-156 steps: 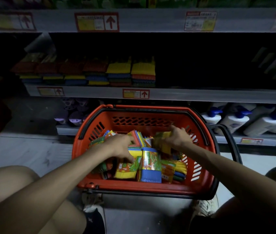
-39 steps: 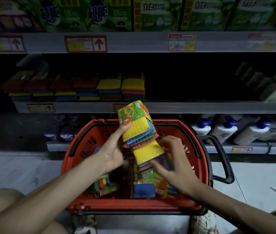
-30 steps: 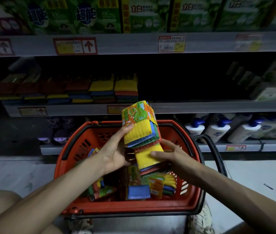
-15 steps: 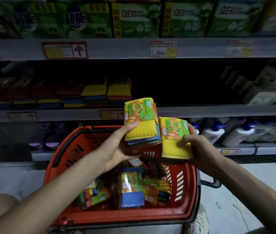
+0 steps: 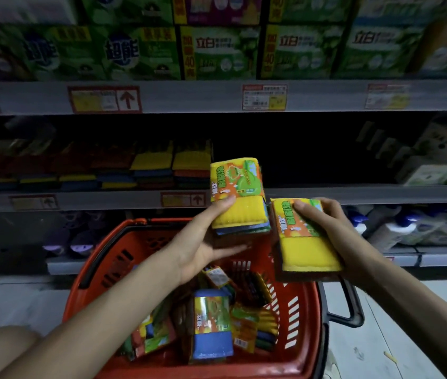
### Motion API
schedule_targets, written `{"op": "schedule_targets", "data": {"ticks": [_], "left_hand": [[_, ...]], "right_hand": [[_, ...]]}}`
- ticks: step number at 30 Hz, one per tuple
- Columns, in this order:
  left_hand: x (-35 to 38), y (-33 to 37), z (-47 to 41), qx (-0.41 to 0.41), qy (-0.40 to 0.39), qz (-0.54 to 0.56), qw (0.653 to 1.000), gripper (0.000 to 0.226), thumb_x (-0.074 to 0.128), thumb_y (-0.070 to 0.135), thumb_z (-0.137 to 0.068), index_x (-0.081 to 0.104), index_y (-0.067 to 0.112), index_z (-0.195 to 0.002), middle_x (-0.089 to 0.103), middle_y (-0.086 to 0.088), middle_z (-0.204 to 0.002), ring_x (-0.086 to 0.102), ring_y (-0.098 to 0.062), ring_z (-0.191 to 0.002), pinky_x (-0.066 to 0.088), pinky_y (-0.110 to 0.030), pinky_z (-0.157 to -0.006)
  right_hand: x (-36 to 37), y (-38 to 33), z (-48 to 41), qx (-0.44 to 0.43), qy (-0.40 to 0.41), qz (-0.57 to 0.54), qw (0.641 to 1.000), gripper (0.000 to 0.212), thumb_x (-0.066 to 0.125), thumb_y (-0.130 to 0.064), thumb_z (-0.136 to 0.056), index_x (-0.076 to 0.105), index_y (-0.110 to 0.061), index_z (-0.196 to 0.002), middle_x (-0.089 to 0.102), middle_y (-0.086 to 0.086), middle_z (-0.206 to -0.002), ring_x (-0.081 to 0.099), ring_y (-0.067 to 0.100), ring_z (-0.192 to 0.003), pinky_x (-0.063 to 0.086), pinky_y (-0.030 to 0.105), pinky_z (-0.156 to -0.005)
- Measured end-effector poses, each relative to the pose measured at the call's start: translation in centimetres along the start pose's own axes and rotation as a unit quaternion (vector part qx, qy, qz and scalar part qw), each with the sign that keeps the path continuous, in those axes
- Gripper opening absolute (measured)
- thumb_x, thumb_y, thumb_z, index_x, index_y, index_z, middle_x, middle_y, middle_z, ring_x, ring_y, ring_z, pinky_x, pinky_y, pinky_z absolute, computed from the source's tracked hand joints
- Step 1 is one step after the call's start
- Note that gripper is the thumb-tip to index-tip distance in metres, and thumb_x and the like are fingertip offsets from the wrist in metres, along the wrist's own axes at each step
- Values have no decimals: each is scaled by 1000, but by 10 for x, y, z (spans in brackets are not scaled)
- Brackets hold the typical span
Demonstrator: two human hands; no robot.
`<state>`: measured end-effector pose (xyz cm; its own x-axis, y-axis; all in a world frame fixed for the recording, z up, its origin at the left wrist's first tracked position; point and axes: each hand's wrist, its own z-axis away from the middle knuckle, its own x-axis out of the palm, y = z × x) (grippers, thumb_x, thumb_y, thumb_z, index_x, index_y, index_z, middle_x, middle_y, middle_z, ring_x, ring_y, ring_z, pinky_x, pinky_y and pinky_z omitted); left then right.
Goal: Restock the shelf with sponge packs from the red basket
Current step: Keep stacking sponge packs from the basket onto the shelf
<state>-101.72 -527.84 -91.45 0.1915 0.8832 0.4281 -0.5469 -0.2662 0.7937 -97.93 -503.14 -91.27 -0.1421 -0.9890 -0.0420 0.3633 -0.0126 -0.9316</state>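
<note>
I logged the left hand (image 5: pixel 203 250) clamped on the left sponge pack (image 5: pixel 237 199), thumb on its yellow ribbed face and fingers beneath it. The right hand (image 5: pixel 337 236) was clamped on the right sponge pack (image 5: pixel 303 239), with its fingers curled over the top edge and the label. Both packs were held above the far rim of the red basket (image 5: pixel 102 269), just beside each other and in front of the sponge shelf (image 5: pixel 93 201).

Each held pack carried a green-and-orange label band with yellow-green characters. I could not read those characters.

More sponge packs (image 5: pixel 211 326) lay jumbled inside the basket, one with a blue sponge face toward the camera. The basket's black handle (image 5: pixel 349 305) hung at its right side.

On the sponge shelf, stacked packs (image 5: pixel 171 166) sat in rows on the left half, yellow layers uppermost on the nearest stacks. The section directly behind the hands was dark.

The top shelf held green boxes marked "超能" (image 5: pixel 124 53) and "立白" (image 5: pixel 216 53), with "40" on a yellow side strip. Red-framed shelf tags (image 5: pixel 104 99) showed an upward arrow. The print on the white price tag (image 5: pixel 264 97) was too small to read.

White bottles with blue caps (image 5: pixel 391 231) lay on the lowest shelf at the right.
</note>
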Motion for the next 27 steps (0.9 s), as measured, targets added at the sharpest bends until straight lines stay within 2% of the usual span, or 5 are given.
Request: {"op": "schedule_targets", "data": {"ticks": [8,14,20,24,27], "left_hand": [[8,12,-25,47,81,-81,992,52,85,44,-75,63,21,-116,62,10,-121,61,-17,-113,61,-47,-87],[15,15,-51,104,157,-71,979,88,92,59,-53,59,19,-124,68,-4,-125,68,-22,-113,63,-42,-82],[31,20,-65,167,204,-54,963,55,83,47,-78,60,16,-118,71,-1,-116,69,-15,-105,61,-37,-81],[40,15,-70,198,212,-97,952,30,79,48,-82,72,27,-102,77,9,-98,71,-11,-98,57,-46,-96],[44,11,-69,208,221,-106,947,12,76,42,-87,72,33,-93,76,15,-94,69,-5,-96,56,-42,-96]], "right_hand": [[-23,-20,-10,-75,-38,133,987,40,68,-50,-88,58,-39,-125,72,8,-110,78,23,-81,61,36,-64],[-21,-29,-9,-82,-142,186,969,51,78,-45,-85,55,-52,-130,76,6,-106,78,26,-84,65,41,-74],[-6,-28,-20,-115,-174,136,968,83,84,-46,-72,44,-58,-144,53,-23,-142,75,16,-102,62,31,-78],[9,-24,-25,-141,-184,102,967,80,85,-26,-83,44,-51,-147,63,-28,-132,75,21,-105,61,43,-92],[19,-23,-29,-147,-177,95,968,82,78,-22,-83,39,-47,-151,63,-36,-127,75,18,-103,62,36,-87]]}}
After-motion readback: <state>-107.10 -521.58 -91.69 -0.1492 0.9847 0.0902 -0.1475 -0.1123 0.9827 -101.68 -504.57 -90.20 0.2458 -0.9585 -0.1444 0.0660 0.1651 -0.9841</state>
